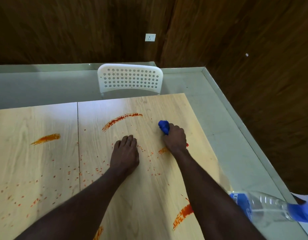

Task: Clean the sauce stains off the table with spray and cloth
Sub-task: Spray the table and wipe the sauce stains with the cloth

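1. Head view shows the sauce stains spread over most of the tabletop (46, 170): a long red streak (122, 120) at the far middle, an orange smear (46, 138) on the left panel, a small orange smear (162, 150) just beside my right wrist, a heavy red-orange smear (183, 214) near the front right, and another at the bottom edge (98, 232)

2. Fine red specks (28, 196) scatter across the front left and around the middle, between my two arms

3. My right hand (175, 138) is clenched around the blue cloth (164, 127), bunched into a wad and pressed to the wood just right of the long streak, not on it

4. My left hand (126, 154) grasps nothing; it lies flat, palm down, fingers together, bracing me on the tabletop

5. At the lower right edge sits the spray bottle (264, 207), clear with a blue label and blue top, blurred, lying or tilted, I cannot tell which

6. As I judge it, the job is barely begun: every large smear looks intact, the specks are untouched, and I cannot make out any wet sheen from spray

7. Left to do: wipe the streak beside the cloth, then each smear and the specks

8. Beyond the far edge stands a white perforated chair (129, 78), pushed in
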